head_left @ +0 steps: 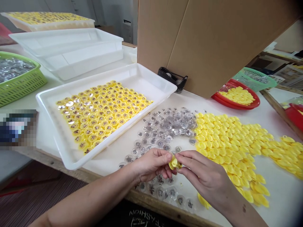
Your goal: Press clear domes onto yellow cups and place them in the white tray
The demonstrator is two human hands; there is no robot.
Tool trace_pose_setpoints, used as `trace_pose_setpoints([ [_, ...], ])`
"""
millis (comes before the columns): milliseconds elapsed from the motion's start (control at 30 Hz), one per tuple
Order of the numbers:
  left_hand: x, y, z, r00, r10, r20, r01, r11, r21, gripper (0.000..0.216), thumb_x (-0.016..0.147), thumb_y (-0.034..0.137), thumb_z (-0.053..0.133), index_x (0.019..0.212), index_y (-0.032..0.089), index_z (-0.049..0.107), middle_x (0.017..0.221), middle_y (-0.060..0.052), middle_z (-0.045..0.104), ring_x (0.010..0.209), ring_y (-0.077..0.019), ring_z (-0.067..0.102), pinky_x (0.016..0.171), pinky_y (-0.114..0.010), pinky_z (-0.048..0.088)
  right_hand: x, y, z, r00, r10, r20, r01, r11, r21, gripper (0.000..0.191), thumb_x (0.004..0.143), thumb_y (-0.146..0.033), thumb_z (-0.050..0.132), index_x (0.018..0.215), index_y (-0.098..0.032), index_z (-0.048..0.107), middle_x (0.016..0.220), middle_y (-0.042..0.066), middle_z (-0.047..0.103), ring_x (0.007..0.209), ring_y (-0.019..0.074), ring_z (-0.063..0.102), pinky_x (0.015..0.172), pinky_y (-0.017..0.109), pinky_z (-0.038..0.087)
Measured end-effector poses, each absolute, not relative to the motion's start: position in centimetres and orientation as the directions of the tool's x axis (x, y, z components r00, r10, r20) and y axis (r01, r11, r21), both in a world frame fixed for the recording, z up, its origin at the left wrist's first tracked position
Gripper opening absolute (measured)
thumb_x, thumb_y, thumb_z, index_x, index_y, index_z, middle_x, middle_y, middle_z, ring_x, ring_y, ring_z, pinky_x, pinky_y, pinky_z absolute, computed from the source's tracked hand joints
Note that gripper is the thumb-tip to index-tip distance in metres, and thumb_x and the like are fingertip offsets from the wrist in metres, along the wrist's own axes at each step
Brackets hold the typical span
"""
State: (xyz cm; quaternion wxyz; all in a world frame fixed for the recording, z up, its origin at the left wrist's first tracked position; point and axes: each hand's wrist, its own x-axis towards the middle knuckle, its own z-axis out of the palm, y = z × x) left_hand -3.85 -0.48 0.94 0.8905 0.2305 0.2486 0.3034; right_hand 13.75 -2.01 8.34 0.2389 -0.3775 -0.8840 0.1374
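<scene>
Near the table's front edge, my left hand (pixel 153 164) and my right hand (pixel 203 170) meet around one small yellow plastic piece (pixel 174 163). The fingertips of both hands close on it from either side and cover part of it. Around and beneath my hands lie clear round discs with dark printed figures (pixel 165 121). To the right spreads a mass of yellow oval plastic pieces (pixel 224 135). On the left, a white tray (pixel 78 160) holds rows of yellow round pieces (pixel 104 110) with printed discs in them.
Behind stand an upright cardboard sheet (pixel 201 44) and a black tape dispenser (pixel 174 78). White trays (pixel 71 50) are at the back left, beside a green basket (pixel 26 88) of clear parts. A red basin (pixel 236 102) with yellow pieces stands at right, near a light-green basket (pixel 265 80).
</scene>
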Motion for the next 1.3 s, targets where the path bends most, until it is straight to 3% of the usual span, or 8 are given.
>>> trace_pose_setpoints([
  [333,-4.0,-0.6,0.2,0.674,0.677,-0.297,-0.373,0.658,0.654,0.045,0.067,0.049,0.074,0.076,0.007,0.066,0.06,-0.005,0.062,0.051,-0.0088,0.058,0.049,-0.017,0.045,13.6,-2.8,6.4,-0.587,0.732,0.347,0.631,0.682,-0.37,0.027,0.086,-0.008,0.051,0.11,-0.017,0.06,0.099,0.009,0.063,0.089,0.0178,0.064,0.074,0.029,0.058],
  [467,-3.5,-1.0,0.4,0.602,0.758,-0.248,-0.355,0.533,0.768,0.048,0.075,0.054,0.064,0.082,0.007,0.064,0.065,-0.006,0.062,0.058,-0.0105,0.059,0.058,-0.021,0.047,13.0,-3.3,5.2,-0.486,0.772,0.41,0.674,0.63,-0.386,0.026,0.086,-0.008,0.05,0.108,-0.019,0.06,0.097,0.009,0.061,0.089,0.0176,0.062,0.075,0.03,0.057],
  [633,-3.1,-1.7,0.9,0.492,0.856,-0.157,-0.288,0.33,0.899,0.039,0.071,0.043,0.073,0.085,0.012,0.054,0.072,-0.002,0.058,0.063,-0.0112,0.056,0.062,-0.024,0.046,12.8,-4.1,4.4,-0.297,0.828,0.476,0.732,0.517,-0.443,0.028,0.085,-0.01,0.054,0.111,-0.02,0.057,0.098,0.008,0.059,0.088,0.018,0.061,0.076,0.03,0.055],
  [867,-4.0,-1.5,0.9,0.421,0.899,0.117,-0.049,-0.106,0.993,0.03,0.08,0.034,0.065,0.104,0.015,0.064,0.092,-0.007,0.063,0.084,-0.017,0.058,0.074,-0.028,0.045,14.1,-4.6,4.2,-0.179,0.957,0.229,0.558,0.291,-0.777,0.029,0.084,-0.026,0.063,0.112,-0.026,0.056,0.102,0.004,0.059,0.082,0.0143,0.06,0.072,0.028,0.053],
  [1133,-4.5,-1.3,1.9,0.408,0.903,0.133,0.136,-0.205,0.969,0.02,0.076,0.024,0.067,0.093,0.014,0.067,0.081,-0.005,0.067,0.074,-0.0159,0.059,0.066,-0.025,0.043,13.3,-4.6,3.3,-0.132,0.983,0.127,0.411,0.17,-0.895,0.014,0.085,-0.028,0.059,0.099,-0.025,0.06,0.09,0.001,0.066,0.081,0.0145,0.064,0.072,0.024,0.053],
  [1300,-4.1,-1.4,2.3,0.435,0.897,0.08,0.151,-0.16,0.975,0.013,0.073,0.018,0.065,0.085,0.015,0.069,0.074,-0.002,0.062,0.067,-0.0128,0.055,0.061,-0.022,0.04,13.6,-4.8,1.0,0.019,0.999,0.029,0.373,0.019,-0.928,0.024,0.075,-0.038,0.067,0.094,-0.023,0.063,0.084,0.003,0.071,0.073,0.0198,0.069,0.063,0.021,0.057],
])
